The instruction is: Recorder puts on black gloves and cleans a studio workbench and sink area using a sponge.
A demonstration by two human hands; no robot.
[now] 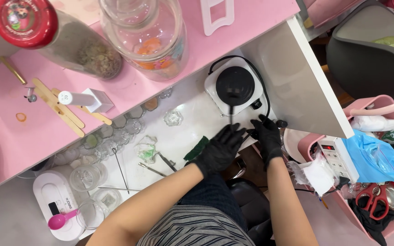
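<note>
You are working at the small electric hotplate [235, 86], a white square base with a round black top, which is sitting on the white counter [192, 123] tight against the edge of the pink shelf [128, 91]. Its black cord [261, 82] is looping round the right side of the base and running down toward your hands. A thin dark rod is reaching from the front of the plate toward you; what it is cannot be made out.

Your left hand [219, 148], in a black glove, is resting just in front of the plate with fingers spread and curled down on the counter edge, closing on nothing that can be seen. Your right hand [267, 136], also gloved, is lying beside it with the fingers bent around something small and dark near the cord; whether it is gripping the cord or a knob cannot be told.

By my judgement you are setting up or adjusting the hotplate. Any next move is calling for a steady hold on the base and care with the cord.

A dark green scrap [197, 148] is lying just left of your left hand, with metal tweezers [163, 159] and small clear moulds [173, 117] beyond. A white scale with a pink spoon [59, 221] is standing further left.
</note>
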